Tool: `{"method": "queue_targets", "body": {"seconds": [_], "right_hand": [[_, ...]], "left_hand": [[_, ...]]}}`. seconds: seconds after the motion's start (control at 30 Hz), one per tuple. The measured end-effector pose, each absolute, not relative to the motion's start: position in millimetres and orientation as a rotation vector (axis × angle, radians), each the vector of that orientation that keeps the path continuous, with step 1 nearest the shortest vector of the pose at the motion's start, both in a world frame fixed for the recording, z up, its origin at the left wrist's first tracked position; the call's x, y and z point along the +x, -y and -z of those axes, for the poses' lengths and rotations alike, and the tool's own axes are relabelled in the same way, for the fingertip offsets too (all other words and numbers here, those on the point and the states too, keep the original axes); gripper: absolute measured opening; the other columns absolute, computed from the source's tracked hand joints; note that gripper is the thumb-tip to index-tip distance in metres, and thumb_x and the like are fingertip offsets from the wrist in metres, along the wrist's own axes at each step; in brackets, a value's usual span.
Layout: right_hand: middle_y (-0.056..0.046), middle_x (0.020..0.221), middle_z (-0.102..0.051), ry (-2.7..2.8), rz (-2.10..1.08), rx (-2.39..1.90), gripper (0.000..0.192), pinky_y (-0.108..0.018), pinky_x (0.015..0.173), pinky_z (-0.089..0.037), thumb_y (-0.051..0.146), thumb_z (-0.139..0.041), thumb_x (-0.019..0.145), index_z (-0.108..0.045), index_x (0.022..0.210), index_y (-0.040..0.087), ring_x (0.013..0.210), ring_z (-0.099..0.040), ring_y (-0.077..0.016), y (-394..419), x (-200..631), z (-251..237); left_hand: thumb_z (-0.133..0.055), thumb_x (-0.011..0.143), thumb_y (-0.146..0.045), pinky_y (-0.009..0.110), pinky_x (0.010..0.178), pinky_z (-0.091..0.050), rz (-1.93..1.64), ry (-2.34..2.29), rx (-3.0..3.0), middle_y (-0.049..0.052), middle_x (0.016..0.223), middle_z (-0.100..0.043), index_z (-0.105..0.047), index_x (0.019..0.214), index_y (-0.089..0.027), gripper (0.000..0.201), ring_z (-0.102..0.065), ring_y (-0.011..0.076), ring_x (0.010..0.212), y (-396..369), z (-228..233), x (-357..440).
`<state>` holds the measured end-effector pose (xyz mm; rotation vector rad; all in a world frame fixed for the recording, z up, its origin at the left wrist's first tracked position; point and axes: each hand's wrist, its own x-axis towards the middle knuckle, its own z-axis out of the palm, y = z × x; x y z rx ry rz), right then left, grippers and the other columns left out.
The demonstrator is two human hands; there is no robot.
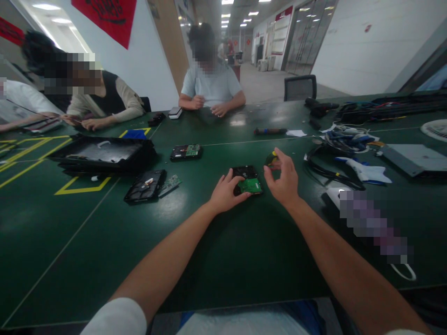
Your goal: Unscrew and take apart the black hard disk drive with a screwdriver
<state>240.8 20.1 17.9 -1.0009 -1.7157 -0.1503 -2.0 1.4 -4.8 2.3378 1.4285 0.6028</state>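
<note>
Both bare forearms reach out from the bottom edge over the green table (pixel 223 260), the biggest thing in view, which carries all the rest. Far to the left of the left hand lies a flat black tray (pixel 101 156); nearer on that side, an opened hard drive (pixel 145 186) with a loose green board just beside it. Beyond the hands, further out on the table, sits a second drive (pixel 186 151) — board side up. Off to the right of the right hand a tangle of cables (pixel 335 153) spreads toward the table edge, and two people sit well beyond, their hands busy at their own places.

Between the hands lies the black hard drive (pixel 247 180), its green circuit board (pixel 250 186) facing up. The left hand (pixel 225 191) rests on the drive's near-left corner, fingers spread and pressing it down rather than gripping round it. The right hand (pixel 283 179) hovers just right of the drive, thumb and fingers pinched on a small yellow-and-black screwdriver (pixel 271 158), whose tip I cannot make out.

Judging by this, the step in hand is working the board's screws while the drive is steadied. The next move would call for seating the tip squarely in a screw head — the left hand holding firm against the twist.
</note>
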Motion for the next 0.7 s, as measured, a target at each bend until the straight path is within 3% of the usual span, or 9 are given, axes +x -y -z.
{"method": "queue_targets", "body": {"seconds": [0.27, 0.5, 0.7], "right_hand": [[-0.015, 0.136, -0.064, 1.731, 0.150, -1.024, 0.066, -0.054, 0.094, -0.067, 0.032, -0.060, 0.103, -0.037, 0.165, 0.028, 0.095, -0.072, -0.0260, -18.3, 241.0, -19.0], [-0.013, 0.134, -0.062, 1.728, 0.158, -1.013, 0.063, -0.049, 0.084, -0.069, 0.033, -0.063, 0.101, -0.043, 0.162, 0.029, 0.094, -0.070, -0.0242, -18.9, 241.2, -20.9], [-0.014, 0.136, -0.063, 1.726, 0.157, -1.022, 0.067, -0.051, 0.091, -0.068, 0.029, -0.060, 0.101, -0.039, 0.165, 0.028, 0.097, -0.071, -0.0255, -17.4, 240.0, -20.8]], "left_hand": [[-0.066, 0.095, -0.069, 0.060, 0.135, -0.022, -0.606, -1.432, 2.329, 0.016, 0.174, -0.041, -0.060, 0.147, -0.028, 0.067, -0.016, 0.0335, 0.170, -1.9, 5.9, -2.2], [-0.069, 0.094, -0.067, 0.061, 0.135, -0.024, -0.606, -1.434, 2.335, 0.016, 0.174, -0.041, -0.060, 0.146, -0.027, 0.066, -0.017, 0.0335, 0.170, -2.5, 5.7, -1.8], [-0.069, 0.094, -0.068, 0.062, 0.135, -0.023, -0.601, -1.443, 2.318, 0.015, 0.175, -0.039, -0.059, 0.147, -0.028, 0.067, -0.019, 0.0344, 0.169, -2.8, 6.3, -2.1]]}}
